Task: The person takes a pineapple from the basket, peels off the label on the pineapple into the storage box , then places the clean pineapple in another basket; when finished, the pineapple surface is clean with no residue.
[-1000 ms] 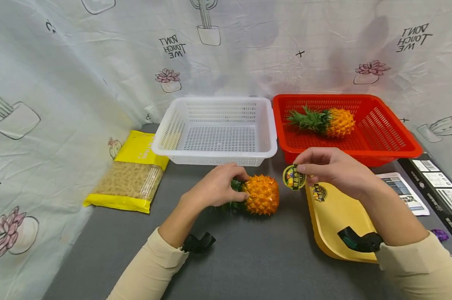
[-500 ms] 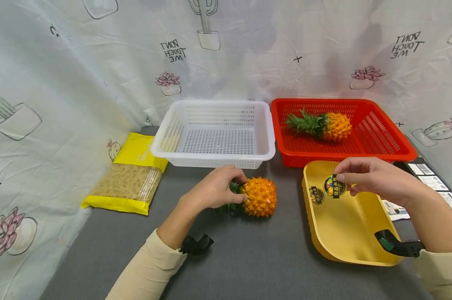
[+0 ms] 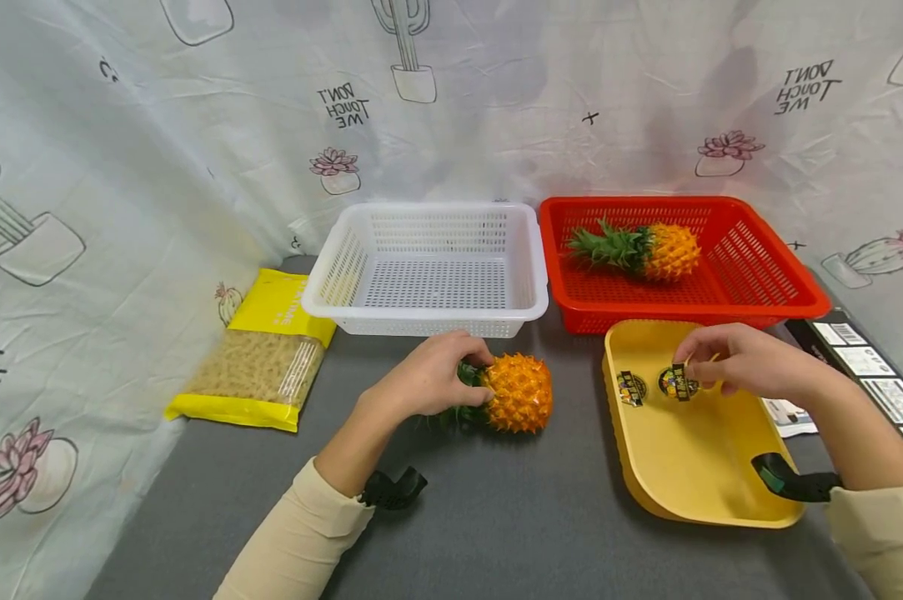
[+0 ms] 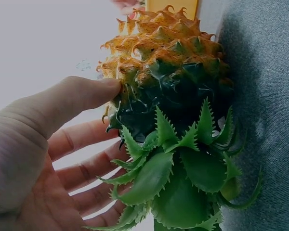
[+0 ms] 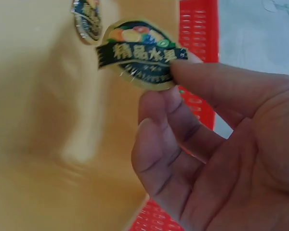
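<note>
A small orange pineapple (image 3: 522,393) lies on its side on the grey table, its green leaves pointing left. My left hand (image 3: 442,379) holds it near the leaf base; the left wrist view shows the thumb on the fruit's spiny skin (image 4: 159,53) and the fingers passing behind. Over the yellow tray (image 3: 709,479), my right hand (image 3: 751,360) pinches a round fruit sticker (image 5: 139,55) with a dark banner between thumb and fingertips. A second, similar sticker (image 3: 631,389) is at the tray's left side.
A white basket (image 3: 436,313) stands at the back. Beside it, a red basket (image 3: 766,312) holds another pineapple (image 3: 672,252). A yellow bag (image 3: 252,367) lies at left, a black-and-white box (image 3: 871,358) at far right. A printed curtain (image 3: 496,100) hangs behind.
My right hand has carried the sticker rightward from beside the pineapple, then lowered it over the yellow tray. The left hand stays on the pineapple.
</note>
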A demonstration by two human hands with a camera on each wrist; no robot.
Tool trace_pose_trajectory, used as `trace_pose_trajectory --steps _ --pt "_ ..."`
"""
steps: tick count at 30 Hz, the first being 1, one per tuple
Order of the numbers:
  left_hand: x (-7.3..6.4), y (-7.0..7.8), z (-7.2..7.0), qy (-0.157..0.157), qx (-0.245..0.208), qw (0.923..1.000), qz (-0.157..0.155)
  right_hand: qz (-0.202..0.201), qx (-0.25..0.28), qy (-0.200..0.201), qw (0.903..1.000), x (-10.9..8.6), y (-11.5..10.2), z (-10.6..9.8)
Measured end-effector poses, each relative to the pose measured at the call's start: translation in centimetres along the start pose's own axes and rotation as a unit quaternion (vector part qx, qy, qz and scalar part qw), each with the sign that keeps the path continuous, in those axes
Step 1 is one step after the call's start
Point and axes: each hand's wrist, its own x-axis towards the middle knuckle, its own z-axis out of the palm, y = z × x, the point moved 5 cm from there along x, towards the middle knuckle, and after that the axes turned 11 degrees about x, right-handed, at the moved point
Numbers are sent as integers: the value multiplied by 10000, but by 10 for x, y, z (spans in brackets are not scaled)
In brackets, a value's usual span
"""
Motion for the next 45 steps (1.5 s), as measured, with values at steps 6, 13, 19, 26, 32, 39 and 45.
trace_pose_trajectory --steps 6,13,19,26,32,39,45 --pt "0 -1 0 16 -20 10000 11 -44 -603 11 9982 9 1 6" --pt "1 -1 0 -40 -51 10000 -57 -244 -1452 472 9880 15 0 10" --pt "2 2 0 -42 7 10000 31 -256 -1867 564 9805 17 0 9" --pt "0 2 -1 25 39 10000 78 -227 -2148 216 9762 18 -1 10" --pt "0 2 -1 37 46 9999 81 -17 -2153 93 9765 16 1 10" --pt "1 1 0 -1 66 10000 11 -130 -2151 256 9762 12 -7 9" --pt "0 1 -1 -22 33 10000 -35 -1030 -1834 667 9754 8 -41 16"
